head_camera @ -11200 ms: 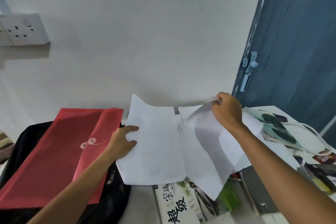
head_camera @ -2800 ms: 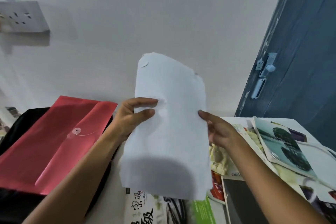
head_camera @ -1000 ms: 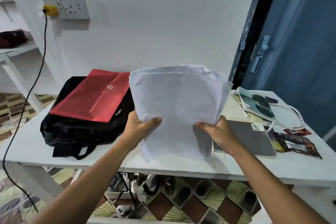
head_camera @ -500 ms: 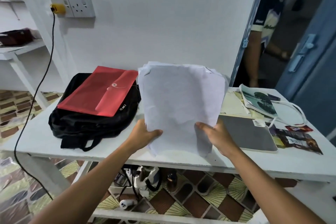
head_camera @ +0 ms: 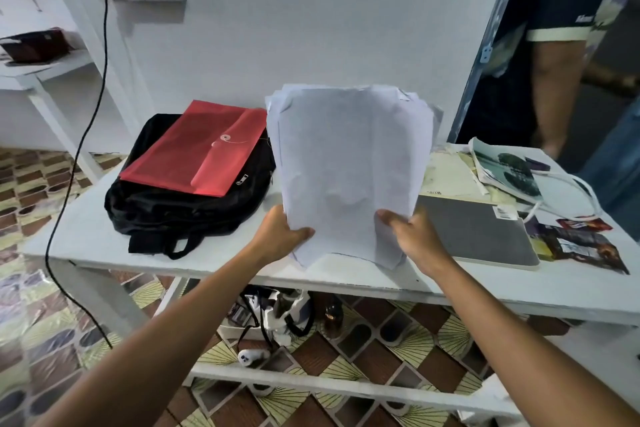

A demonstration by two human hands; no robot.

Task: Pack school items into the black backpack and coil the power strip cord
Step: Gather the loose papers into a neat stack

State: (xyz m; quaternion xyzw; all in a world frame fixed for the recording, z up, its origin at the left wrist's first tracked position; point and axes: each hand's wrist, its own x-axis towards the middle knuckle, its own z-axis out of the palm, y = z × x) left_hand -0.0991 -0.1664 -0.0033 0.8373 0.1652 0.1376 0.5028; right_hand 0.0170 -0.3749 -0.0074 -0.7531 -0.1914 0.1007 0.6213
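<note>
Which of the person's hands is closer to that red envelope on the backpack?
Left. The left hand grips the paper stack's lower left corner, just right of the red envelope. The right hand holds the stack's far corner, beyond the papers.

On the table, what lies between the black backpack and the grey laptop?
In the head view, the stack of white papers, upright and held at its lower corners by the left hand and right hand, stands between the black backpack and grey laptop.

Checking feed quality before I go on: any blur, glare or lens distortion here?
Head view: the paper stack and both hands, left hand and right hand, are sharp; wide-angle bending curves the table edge; no glare, soft even light, faint shadow under the papers.
</note>
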